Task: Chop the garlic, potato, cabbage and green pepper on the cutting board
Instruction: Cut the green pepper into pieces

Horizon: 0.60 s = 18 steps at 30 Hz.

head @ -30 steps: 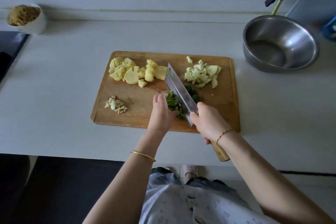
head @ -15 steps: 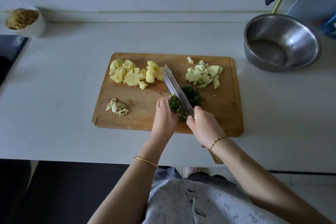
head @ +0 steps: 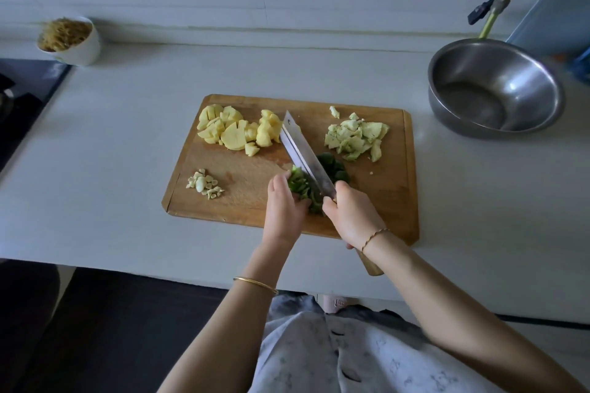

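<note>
Chopping the pepper (head: 299, 184) looks to be the step in hand. It lies on the board (head: 383, 201), a little inside the middle of the near edge, and the knife (head: 303, 153) splits it. The lighter strips sit on the blade's left under the left hand (head: 284, 204), and darker cut pieces are heaped just beside the blade on its right. The left hand's fingers are curled down onto the strips, pinning them, with the fingertips close against the flat of the blade. The right hand (head: 351, 217) is clenched round the knife's handle at the near edge.

The blade's long axis runs on a slant from the near right toward the far left corner, and its tip reaches the potato (head: 236, 131). Each next cut, I judge, must step leftward toward the left hand, which has to draw back along the strips to keep its fingertips out from under the edge. Cabbage (head: 354, 137) sits toward the far right corner and garlic (head: 204, 183) toward the near left, both already cut.
</note>
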Each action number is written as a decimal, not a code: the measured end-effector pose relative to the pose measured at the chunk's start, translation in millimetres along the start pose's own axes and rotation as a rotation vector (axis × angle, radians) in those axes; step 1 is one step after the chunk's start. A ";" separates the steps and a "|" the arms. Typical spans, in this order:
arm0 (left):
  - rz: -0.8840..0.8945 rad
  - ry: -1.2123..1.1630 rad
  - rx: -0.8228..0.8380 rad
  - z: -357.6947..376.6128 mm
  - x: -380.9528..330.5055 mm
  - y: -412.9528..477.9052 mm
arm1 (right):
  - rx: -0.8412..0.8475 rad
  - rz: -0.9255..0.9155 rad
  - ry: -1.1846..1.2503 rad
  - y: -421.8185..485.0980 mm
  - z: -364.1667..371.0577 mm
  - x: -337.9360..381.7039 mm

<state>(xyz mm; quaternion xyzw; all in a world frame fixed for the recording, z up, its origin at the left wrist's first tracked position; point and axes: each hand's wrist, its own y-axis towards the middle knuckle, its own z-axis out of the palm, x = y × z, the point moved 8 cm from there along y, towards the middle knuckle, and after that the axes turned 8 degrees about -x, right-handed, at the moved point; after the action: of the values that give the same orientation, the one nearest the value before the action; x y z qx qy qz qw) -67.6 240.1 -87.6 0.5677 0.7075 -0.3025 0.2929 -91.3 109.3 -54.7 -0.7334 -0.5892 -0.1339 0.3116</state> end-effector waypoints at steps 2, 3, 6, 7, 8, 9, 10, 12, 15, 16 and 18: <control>-0.010 0.022 -0.015 -1.1 1.2 0.5 | 0.025 0.003 0.060 -0.1 -4.8 -7.2; -0.015 0.033 -0.025 -1.2 2.2 0.9 | 0.028 -0.001 0.094 0.2 -7.4 -10.4; -0.028 0.048 -0.047 -1.3 5.3 1.5 | 0.000 -0.038 0.159 4.7 -21.1 -14.2; -0.034 0.037 -0.044 -0.6 6.5 1.6 | -0.010 -0.055 0.170 6.9 -27.2 -14.3; -0.043 0.023 -0.039 -0.6 7.3 1.7 | -0.020 -0.073 0.174 9.4 -33.1 -14.4; -0.056 0.012 -0.034 -0.5 9.4 1.9 | -0.027 -0.089 0.173 11.3 -38.8 -15.2; -0.069 0.001 -0.029 -1.2 10.6 1.5 | -0.028 -0.100 0.171 12.9 -43.1 -16.6; -0.070 0.019 -0.027 -2.6 12.9 0.5 | -0.025 -0.104 0.184 14.5 -49.7 -21.8; 0.014 0.230 -0.036 -5.8 6.8 -3.2 | -0.023 -0.087 0.200 16.5 -56.2 -31.6; 0.059 0.311 -0.042 -5.8 2.1 -4.9 | -0.019 -0.075 0.212 17.3 -57.0 -34.6; 0.152 0.449 -0.029 0.1 -4.5 -7.9 | -0.010 -0.056 0.235 18.1 -57.0 -38.7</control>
<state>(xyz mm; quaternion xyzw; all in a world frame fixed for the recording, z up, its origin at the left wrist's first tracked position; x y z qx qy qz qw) -74.5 235.9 -83.5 0.6681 0.7143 -0.1355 0.1584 -74.8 42.0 -38.0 -0.6973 -0.5683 -0.2305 0.3710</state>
